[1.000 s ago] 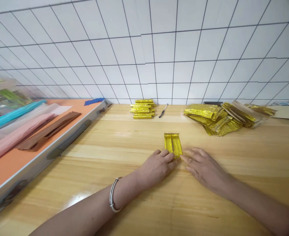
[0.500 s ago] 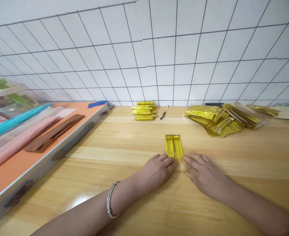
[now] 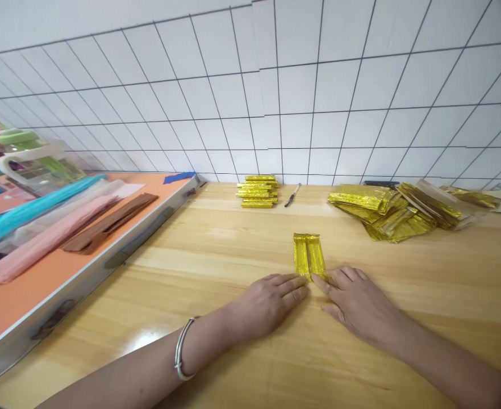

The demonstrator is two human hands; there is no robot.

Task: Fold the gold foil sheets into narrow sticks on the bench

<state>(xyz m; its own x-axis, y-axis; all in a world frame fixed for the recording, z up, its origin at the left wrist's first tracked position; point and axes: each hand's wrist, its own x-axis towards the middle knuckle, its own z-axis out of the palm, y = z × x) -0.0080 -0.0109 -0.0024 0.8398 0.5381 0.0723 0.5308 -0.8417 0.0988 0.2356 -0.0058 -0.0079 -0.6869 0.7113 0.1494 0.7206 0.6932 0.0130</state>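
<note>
A shiny gold foil piece (image 3: 309,255) lies flat on the wooden table, its two long sides folded in so they meet at a seam down the middle. At its near left corner rest the outstretched fingertips of my left hand (image 3: 265,304), which wears a silver bangle (image 3: 179,349) on the wrist. My right hand (image 3: 361,307) lies low at the near right corner, index finger on the foil's near edge and thumb apart. Neither hand grips the foil; both press or touch it from above.
Rolled gold foil strips (image 3: 257,191) are stacked near the tiled wall, beside a pen (image 3: 293,195). A loose pile of flat gold foil (image 3: 387,210) lies back right. On the left, an orange-topped board (image 3: 148,218) holds crepe paper and a clear green-lidded jug (image 3: 41,162).
The view has shifted slightly left. My right index finger has moved inward along the foil's near edge, and the left fingers have straightened out.
</note>
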